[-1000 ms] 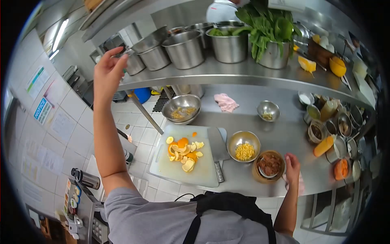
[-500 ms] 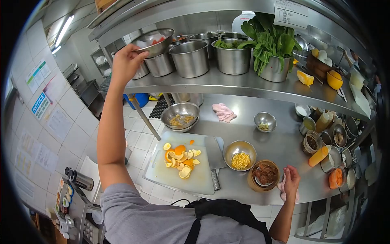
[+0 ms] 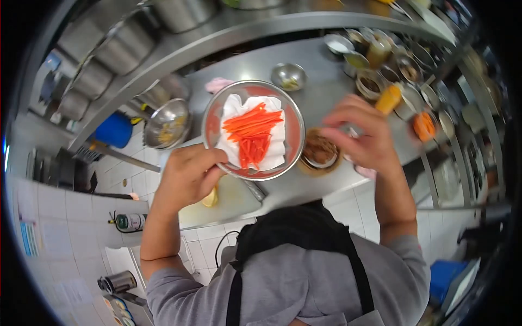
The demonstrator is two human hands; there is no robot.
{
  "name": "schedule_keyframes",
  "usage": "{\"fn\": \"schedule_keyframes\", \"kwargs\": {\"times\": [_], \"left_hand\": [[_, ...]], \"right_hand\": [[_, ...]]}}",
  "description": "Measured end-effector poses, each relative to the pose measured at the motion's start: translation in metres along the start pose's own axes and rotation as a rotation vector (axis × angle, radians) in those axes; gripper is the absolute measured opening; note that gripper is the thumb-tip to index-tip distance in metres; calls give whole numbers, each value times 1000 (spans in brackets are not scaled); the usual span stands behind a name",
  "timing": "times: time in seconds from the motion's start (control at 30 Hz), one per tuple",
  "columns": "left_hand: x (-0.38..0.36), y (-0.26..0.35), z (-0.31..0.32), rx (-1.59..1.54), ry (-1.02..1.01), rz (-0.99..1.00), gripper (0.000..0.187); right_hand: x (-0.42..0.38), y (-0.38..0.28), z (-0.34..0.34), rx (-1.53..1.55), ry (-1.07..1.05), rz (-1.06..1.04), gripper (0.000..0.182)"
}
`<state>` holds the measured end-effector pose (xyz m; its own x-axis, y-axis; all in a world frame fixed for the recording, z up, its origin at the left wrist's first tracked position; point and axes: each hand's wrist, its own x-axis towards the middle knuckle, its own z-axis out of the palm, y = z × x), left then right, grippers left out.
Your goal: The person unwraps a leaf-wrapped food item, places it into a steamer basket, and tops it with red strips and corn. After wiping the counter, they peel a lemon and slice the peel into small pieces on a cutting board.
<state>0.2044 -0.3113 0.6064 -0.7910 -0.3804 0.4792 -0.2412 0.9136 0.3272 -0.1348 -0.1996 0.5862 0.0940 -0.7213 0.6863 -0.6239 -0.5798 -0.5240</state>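
Note:
My left hand [image 3: 190, 176] grips the near-left rim of a steel bowl [image 3: 294, 130], its thumb over the edge. Inside, thin orange-red vegetable strips [image 3: 254, 133] rest on a white paper towel [image 3: 277, 155]. To the right of the bowl is my right hand [image 3: 364, 130], somewhat blurred, fingers bent and thumb apart, with nothing visible between them. Under it and to the left sits a round container of dark brown food [image 3: 321, 149]. The held bowl hides much of the cutting board [image 3: 234, 209]; a yellow peel piece [image 3: 210, 196] and the cleaver handle [image 3: 254, 190] show beside it.
A steel shelf [image 3: 217, 38] with pots [image 3: 128, 46] crosses above the counter. At the back stand a small steel bowl [image 3: 288, 76] and a pink cloth [image 3: 217, 84]. Another steel bowl [image 3: 168, 124] is at left. Several sauce containers and a yellow bottle [image 3: 389, 99] crowd the right.
My left hand has brought the steel bowl down from the shelf to above the counter. My right hand has risen from beside the brown food. The view has tilted down.

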Motion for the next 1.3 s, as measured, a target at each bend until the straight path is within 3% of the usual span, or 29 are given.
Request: {"fn": "schedule_keyframes", "kwargs": {"times": [0.1, 0.2, 0.27, 0.33, 0.67, 0.77, 0.8, 0.87, 0.93, 1.07, 1.3], "left_hand": [[4, -1, 49, -58, -57, 68, 25], [4, 0, 75, -73, -75, 102, 27], [2, -2, 86, -113, -69, 88, 25], [1, -3, 93, -124, -77, 65, 23], [-5, -13, 115, -254, -95, -27, 21], [-10, -17, 111, -305, -107, -68, 19], [-14, -19, 107, -342, -110, -94, 19], [-31, -27, 91, -384, -24, -169, 19], [-53, -35, 48, -310, 10, -252, 21], [-117, -48, -63, -192, 319, -490, 20], [-156, -76, -216, 31, 723, -483, 16]], "right_hand": [[8, 11, 32, -128, -285, -114, 14], [-3, 27, 59, -392, -397, -134, 14], [-12, 35, 70, -400, -386, -123, 13], [-16, 41, 72, -435, -541, -68, 11], [-11, 54, 65, -156, -467, 45, 11], [-7, 54, 54, 0, -411, 121, 9], [-5, 51, 45, 145, -315, 246, 10], [-9, 60, 26, 281, -217, 380, 10], [-23, 80, 7, 49, -209, 354, 10], [-82, 134, 26, -313, -538, 435, 11], [-121, 152, 65, -463, -498, 383, 18]]}}
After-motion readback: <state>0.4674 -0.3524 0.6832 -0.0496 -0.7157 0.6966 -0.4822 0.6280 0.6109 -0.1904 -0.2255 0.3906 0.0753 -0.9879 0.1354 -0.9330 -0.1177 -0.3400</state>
